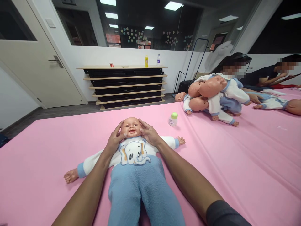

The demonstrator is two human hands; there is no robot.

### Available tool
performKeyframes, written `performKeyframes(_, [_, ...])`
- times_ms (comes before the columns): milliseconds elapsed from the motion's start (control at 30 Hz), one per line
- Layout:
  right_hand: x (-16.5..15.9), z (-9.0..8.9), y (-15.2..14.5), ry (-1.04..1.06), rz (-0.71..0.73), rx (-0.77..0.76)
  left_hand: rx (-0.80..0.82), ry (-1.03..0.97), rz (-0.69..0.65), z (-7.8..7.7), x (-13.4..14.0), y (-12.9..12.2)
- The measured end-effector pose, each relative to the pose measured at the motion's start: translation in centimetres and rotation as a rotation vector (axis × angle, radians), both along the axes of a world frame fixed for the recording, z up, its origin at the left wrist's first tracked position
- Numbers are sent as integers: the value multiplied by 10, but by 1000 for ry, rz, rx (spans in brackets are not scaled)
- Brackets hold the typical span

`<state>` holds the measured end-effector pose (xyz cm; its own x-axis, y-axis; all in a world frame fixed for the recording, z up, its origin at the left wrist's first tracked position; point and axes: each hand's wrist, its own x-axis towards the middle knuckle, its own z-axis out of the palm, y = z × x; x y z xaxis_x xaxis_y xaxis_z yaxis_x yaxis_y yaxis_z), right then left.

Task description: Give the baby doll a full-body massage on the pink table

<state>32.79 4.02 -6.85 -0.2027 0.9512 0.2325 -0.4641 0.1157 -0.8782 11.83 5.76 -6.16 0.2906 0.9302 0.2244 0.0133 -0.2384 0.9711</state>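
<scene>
A baby doll (138,185) in a white top with an elephant patch and blue fleece trousers lies on its back, arms spread wide. My left hand (115,139) is cupped around one side of its head (131,124), thumb by the chin. On the opposite side, my right hand (150,134) rests against the cheek, its thumb near the mouth. Both hands hold the head between them, fingers reaching behind it out of sight. A small bottle with a green cap (173,119) stands on the pink cover, beyond the doll's outstretched arm.
More dolls (213,91) are piled at the right on the pink-covered table (225,163). Another doll (275,102) lies by two people seated there. Behind stand stacked folded tables (127,78) bearing a yellow bottle (146,61) and a clear bottle (158,60).
</scene>
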Motion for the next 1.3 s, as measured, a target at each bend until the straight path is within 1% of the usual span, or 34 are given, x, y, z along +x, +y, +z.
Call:
performKeyframes(100, [-1,0,1,45,21,-34,21,10,46,0,1,0])
performKeyframes(167, [-1,1,-1,18,7,-25,36,34,42,1,1,-1])
performKeyframes(233, [-3,3,-4,-92,-62,27,40,64,19,2,2,-3])
performKeyframes(333, [-6,6,-11,-325,-196,136,26,104,11,5,3,-6])
performKeyframes(433, [-6,6,-12,-402,-230,162,3,110,21,5,4,-8])
performKeyframes(533, [-4,5,-9,-364,-210,134,-10,64,1,4,3,-7])
performKeyframes(700, [-3,5,-5,-175,-103,68,-11,-25,-40,3,2,-6])
performKeyframes(800, [-2,4,-4,-71,-38,29,-15,-22,-28,4,3,-6])
performKeyframes(867, [-2,3,-3,-15,19,5,-47,-28,-6,4,2,-6])
performKeyframes(933, [-1,3,-3,12,45,-16,-72,-29,27,3,2,-5])
performKeyframes(1000, [-2,3,-3,-50,-9,-6,-48,-6,42,1,2,-3])
performKeyframes(1100, [-6,4,-8,-316,-192,98,20,60,33,-1,3,-2])
performKeyframes(1167, [-8,4,-11,-453,-273,167,32,91,26,-1,4,-4])
performKeyframes(1233, [-9,5,-13,-477,-284,184,37,98,27,1,5,-6])
performKeyframes(1300, [-8,4,-12,-448,-263,168,44,87,19,3,5,-7])
